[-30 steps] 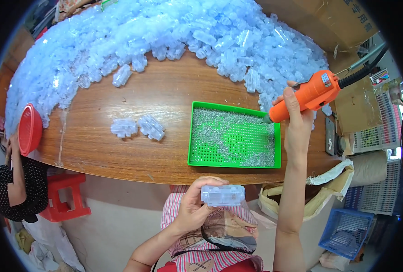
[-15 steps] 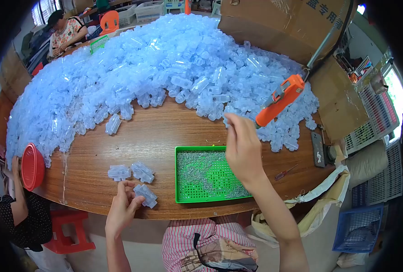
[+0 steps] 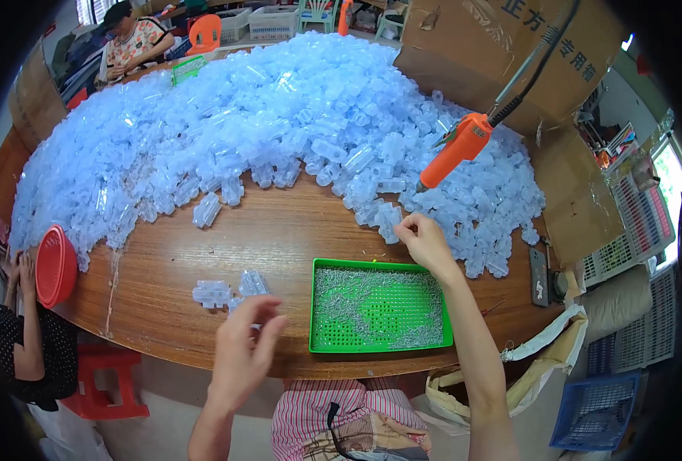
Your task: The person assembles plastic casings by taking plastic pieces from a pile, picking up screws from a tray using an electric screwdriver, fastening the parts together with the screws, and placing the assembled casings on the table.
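Note:
My left hand (image 3: 243, 349) is open, thumb and fingers apart, just in front of a clear plastic housing (image 3: 253, 283). Beside that lies another clear plastic housing (image 3: 212, 293); the third piece is mostly hidden behind my fingers. Over the far right corner of a green tray (image 3: 381, 347) of small metal screws (image 3: 333, 288), my right hand (image 3: 430, 244) is closed in a pinch. Whatever it may hold is too small to make out. Its fingertips are close to the front edge of the pile of clear plastic housings (image 3: 279, 115). An orange electric screwdriver (image 3: 458, 150) hangs tip-down beyond that hand.
Cardboard (image 3: 502, 61) walls off the back right. A phone (image 3: 539, 275) lies at the right edge, near an open sack (image 3: 541, 361). At the left, a co-worker's hands (image 3: 21, 269) are beside a red basket (image 3: 55, 267); another person (image 3: 137, 42) sits behind the pile.
My left hand has let go of the plastic housing and lifted off it. My right hand has come away from beside the electric screwdriver, which now hangs at a different tilt. The whole view has shifted slightly.

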Motion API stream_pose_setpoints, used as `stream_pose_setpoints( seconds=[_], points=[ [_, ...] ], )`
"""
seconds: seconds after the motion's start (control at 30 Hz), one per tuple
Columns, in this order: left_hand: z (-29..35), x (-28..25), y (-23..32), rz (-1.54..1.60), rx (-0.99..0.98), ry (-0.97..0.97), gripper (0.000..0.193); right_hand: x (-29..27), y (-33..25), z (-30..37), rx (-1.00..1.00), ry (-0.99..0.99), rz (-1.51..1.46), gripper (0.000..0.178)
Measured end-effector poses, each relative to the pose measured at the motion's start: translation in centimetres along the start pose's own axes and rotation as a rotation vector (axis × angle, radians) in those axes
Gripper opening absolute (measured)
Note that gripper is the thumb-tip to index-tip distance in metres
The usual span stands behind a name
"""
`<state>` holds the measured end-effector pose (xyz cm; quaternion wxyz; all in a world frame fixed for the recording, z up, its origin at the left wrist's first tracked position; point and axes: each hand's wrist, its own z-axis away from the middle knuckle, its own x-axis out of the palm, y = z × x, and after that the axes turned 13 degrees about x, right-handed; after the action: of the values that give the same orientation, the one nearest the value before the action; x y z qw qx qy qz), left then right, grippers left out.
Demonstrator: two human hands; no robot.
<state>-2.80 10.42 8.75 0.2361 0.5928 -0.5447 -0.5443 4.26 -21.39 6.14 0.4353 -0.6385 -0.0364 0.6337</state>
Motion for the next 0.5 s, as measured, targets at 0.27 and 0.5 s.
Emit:
stream_pose_setpoints(
  seconds=[0.27,0.5],
  points=[
    [-2.8,5.8,0.8,0.547,-0.048,-0.141,0.052,-3.1,-2.0,8.9,-0.041,-0.779,-0.538,0.016],
    [-1.2,6.1,0.9,0.930,-0.294,-0.162,0.040,-3.5,-1.7,12.7,-0.024,-0.683,-0.621,0.025]
  ],
)
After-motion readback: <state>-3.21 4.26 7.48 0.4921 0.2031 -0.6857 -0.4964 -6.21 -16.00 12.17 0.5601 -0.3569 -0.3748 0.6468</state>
